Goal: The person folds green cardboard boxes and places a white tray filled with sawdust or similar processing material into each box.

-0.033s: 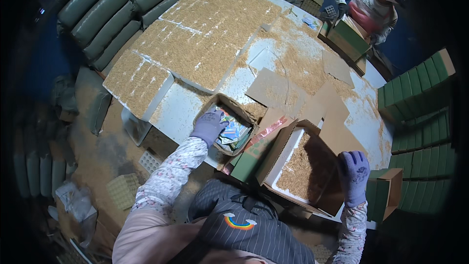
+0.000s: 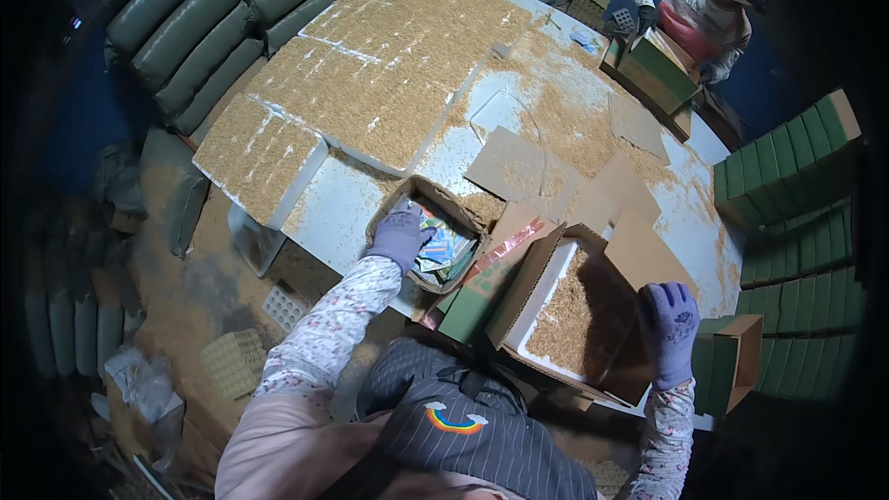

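Note:
My left hand (image 2: pixel 400 236), in a purple glove, reaches over the near left rim of a small brown cardboard box (image 2: pixel 473 239). Its thumb and fingers are apart, resting on a pile of colourful paper packets (image 2: pixel 438 247) inside; some fingertips are hidden. My right hand (image 2: pixel 669 333), gloved alike, has its fingers curled over the right side flap (image 2: pixel 631 363) of an open carton (image 2: pixel 524 300). In that carton sits a white-walled tray (image 2: pixel 537 319) filled with golden-brown husk-like flakes (image 2: pixel 567 324). Between the two boxes stands a green panel (image 2: pixel 468 315) with pink tape (image 2: pixel 505 248) along it.
Several white trays of flakes (image 2: pixel 370 83) cover the table's far left. Loose cardboard sheets (image 2: pixel 519 164) lie mid-table. Green cartons (image 2: pixel 787 167) are stacked at right, filled dark sacks (image 2: pixel 194 28) at far left. A co-worker (image 2: pixel 694 23) handles a green carton (image 2: pixel 659 74) at far right.

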Demonstrator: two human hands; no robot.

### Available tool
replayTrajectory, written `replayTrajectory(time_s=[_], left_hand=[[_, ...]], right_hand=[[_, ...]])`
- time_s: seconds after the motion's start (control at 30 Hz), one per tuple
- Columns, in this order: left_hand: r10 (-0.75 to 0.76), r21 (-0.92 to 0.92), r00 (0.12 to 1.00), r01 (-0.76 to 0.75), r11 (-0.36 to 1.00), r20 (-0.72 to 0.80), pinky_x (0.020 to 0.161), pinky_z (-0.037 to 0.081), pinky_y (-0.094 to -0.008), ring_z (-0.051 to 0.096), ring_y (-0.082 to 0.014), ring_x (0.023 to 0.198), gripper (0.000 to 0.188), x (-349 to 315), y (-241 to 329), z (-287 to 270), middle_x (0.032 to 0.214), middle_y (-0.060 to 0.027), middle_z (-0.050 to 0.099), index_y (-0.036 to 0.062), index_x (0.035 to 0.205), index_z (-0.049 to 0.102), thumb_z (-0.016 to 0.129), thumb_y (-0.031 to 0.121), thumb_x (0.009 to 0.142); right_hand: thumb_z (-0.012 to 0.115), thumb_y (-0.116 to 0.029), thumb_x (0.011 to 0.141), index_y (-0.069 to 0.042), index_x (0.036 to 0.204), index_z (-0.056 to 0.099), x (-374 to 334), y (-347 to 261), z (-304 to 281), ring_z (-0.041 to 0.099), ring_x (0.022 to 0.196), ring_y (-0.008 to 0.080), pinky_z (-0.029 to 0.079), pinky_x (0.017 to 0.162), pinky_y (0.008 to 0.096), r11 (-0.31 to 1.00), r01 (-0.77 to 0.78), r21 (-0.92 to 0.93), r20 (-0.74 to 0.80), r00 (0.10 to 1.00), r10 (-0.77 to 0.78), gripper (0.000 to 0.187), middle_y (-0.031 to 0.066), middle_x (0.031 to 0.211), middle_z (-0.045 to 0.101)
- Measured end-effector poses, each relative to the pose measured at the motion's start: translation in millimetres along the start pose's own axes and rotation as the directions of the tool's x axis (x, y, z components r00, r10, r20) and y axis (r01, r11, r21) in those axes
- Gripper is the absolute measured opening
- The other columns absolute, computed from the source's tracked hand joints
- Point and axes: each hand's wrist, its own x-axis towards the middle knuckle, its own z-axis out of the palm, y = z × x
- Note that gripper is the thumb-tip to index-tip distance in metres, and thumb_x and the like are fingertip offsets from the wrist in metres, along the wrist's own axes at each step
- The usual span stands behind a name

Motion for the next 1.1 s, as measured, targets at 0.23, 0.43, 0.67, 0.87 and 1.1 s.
replayTrajectory(time_s=[0.23,0.43,0.67,0.87,1.1], left_hand=[[-0.145,-0.048,0.984,0.151,0.987,0.105,0.076,0.048,-0.0401,0.062,-0.0283,0.087,0.024,33.7,-6.8,32.4,0.086,-0.0111,0.064,0.0134,0.087,0.065,0.072,0.03,0.071],[-0.122,0.041,0.992,0.122,0.992,0.009,0.082,0.048,-0.0401,0.057,-0.0307,0.102,0.035,14.1,11.1,17.3,0.11,-0.0172,0.056,0.0041,0.098,0.064,0.066,0.033,0.078],[-0.147,0.22,0.985,0.124,0.968,0.091,0.079,0.049,-0.0403,0.063,-0.0278,0.094,0.027,10.8,19.4,29.5,0.098,-0.0179,0.064,0.0074,0.099,0.066,0.051,0.027,0.086],[-0.211,-0.083,0.977,0.212,0.974,0.017,0.074,0.049,-0.0376,0.065,-0.0253,0.085,0.027,1.5,11.7,5.8,0.093,-0.0118,0.066,0.0066,0.091,0.065,0.067,0.029,0.076],[0.181,-0.495,0.892,-0.388,0.777,-0.415,0.075,0.048,-0.0309,0.061,-0.0198,0.082,0.013,-59.2,130.7,-107.6,0.089,-0.0085,0.062,0.004,0.087,0.061,0.066,0.013,0.079]], right_hand=[[0.068,-0.007,0.069,-0.01,0.084,0.055,-14.7,-1.9,-5.8,0.054,0.077,0.0287,0.044,0.066,0.0395,0.997,-0.049,0.051,-0.068,0.996,0.052,0.021,0.0084,0.079,0.054],[0.068,-0.004,0.068,-0.01,0.085,0.055,-41.9,9.3,-17.5,0.055,0.078,0.0291,0.044,0.068,0.0395,0.986,-0.106,0.132,-0.123,0.985,0.122,0.023,0.0084,0.08,0.055],[0.068,-0.006,0.068,-0.01,0.085,0.055,-54.1,10.2,-18.3,0.054,0.078,0.0291,0.044,0.067,0.0394,0.987,-0.051,0.151,-0.165,0.983,0.075,0.023,0.0081,0.081,0.055],[0.069,-0.005,0.067,-0.01,0.086,0.055,-53.1,15.3,-21.8,0.054,0.08,0.0295,0.044,0.068,0.0397,0.981,-0.05,0.188,-0.177,0.981,0.084,0.023,0.0082,0.082,0.055],[0.068,-0.001,0.069,-0.008,0.085,0.057,-53.9,26.1,-23.5,0.055,0.077,0.0284,0.045,0.066,0.037,0.96,-0.142,0.24,-0.229,0.953,0.198,0.021,0.0095,0.08,0.056]])
